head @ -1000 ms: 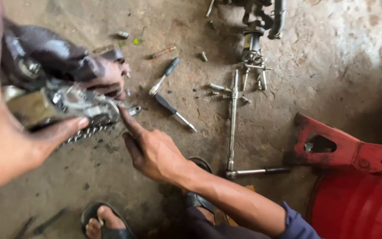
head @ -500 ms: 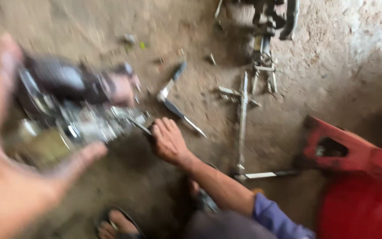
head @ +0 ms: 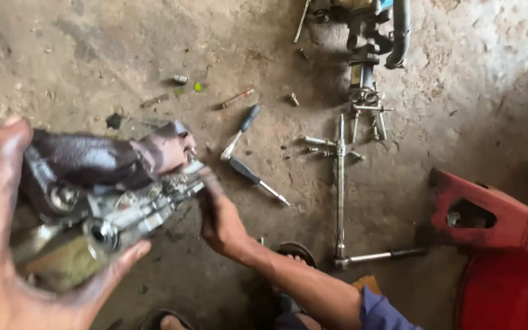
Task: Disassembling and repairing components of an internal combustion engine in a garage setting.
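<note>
Above the dusty concrete floor (head: 123,55), the greasy left hand (head: 13,244) grips a grimy grey metal engine part (head: 99,201); the right hand (head: 218,217) pinches its end.

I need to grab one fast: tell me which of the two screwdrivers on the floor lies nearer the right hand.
The dark-handled screwdriver, shaft pointing lower right, lies nearer the right hand; the other screwdriver lies farther up.

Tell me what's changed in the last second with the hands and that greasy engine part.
The right hand has moved from just below the greasy metal engine part up onto its right end, fingers now touching it. The left hand still grips the part from the left and underneath, a dark rag draped over it. The screwdrivers, the long T-handle wrench and the red metal piece lie on the floor as before.
</note>
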